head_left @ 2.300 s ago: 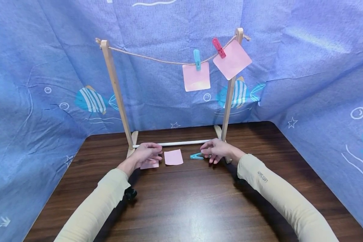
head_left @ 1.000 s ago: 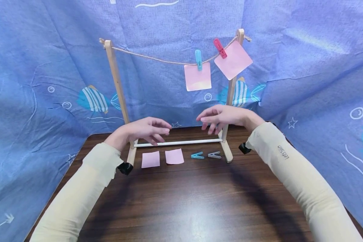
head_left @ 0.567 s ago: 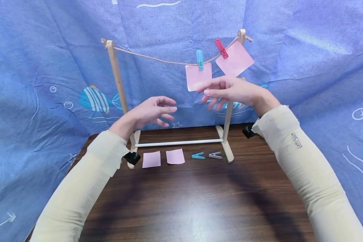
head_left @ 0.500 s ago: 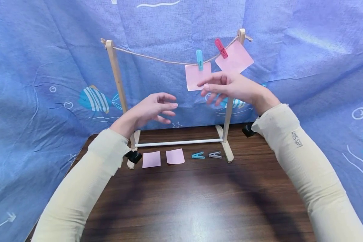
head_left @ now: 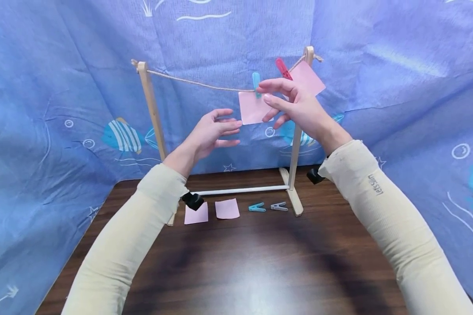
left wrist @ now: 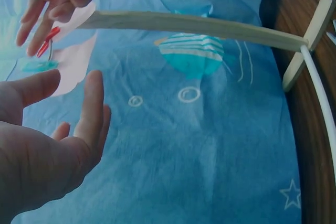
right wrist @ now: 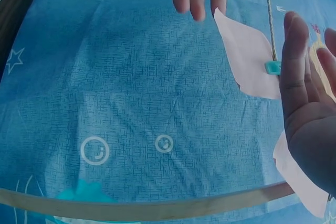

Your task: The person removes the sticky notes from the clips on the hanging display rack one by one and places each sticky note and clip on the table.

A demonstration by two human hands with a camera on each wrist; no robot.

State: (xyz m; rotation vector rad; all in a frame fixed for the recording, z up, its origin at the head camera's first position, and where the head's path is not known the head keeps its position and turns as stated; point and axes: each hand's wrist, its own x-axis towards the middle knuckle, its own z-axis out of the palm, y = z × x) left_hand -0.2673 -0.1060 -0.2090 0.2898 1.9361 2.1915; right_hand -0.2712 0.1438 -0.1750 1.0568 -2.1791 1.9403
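Observation:
A square pink sheet of paper [head_left: 251, 111] hangs from a rope [head_left: 197, 83], held by a light blue clothespin [head_left: 255, 79]. To its right, a second pink sheet [head_left: 309, 79] hangs tilted under a red clothespin [head_left: 282, 67], partly behind my right hand [head_left: 299, 107]. That hand is raised with parted, slightly bent fingers, and its index finger overlaps the blue clothespin; contact cannot be made out. My left hand [head_left: 213, 131] hovers by the lower left corner of the first sheet [right wrist: 247, 51], fingers apart, nothing between them. Whether it touches the paper is unclear.
Two pink sheets lie on the dark wooden table: one [head_left: 227, 209] beside another [head_left: 197, 214] partly covered by the left wrist camera. A blue clothespin [head_left: 257, 207] and a grey clothespin [head_left: 279, 206] lie right of them. Wooden posts [head_left: 151, 109] and a white rod [head_left: 244, 190] form the rack.
Both hands have risen from near the table to the hanging sheets; the left also moved right. The grey clothespin, earlier by the right hand, lies on the table. The view has tilted slightly upward.

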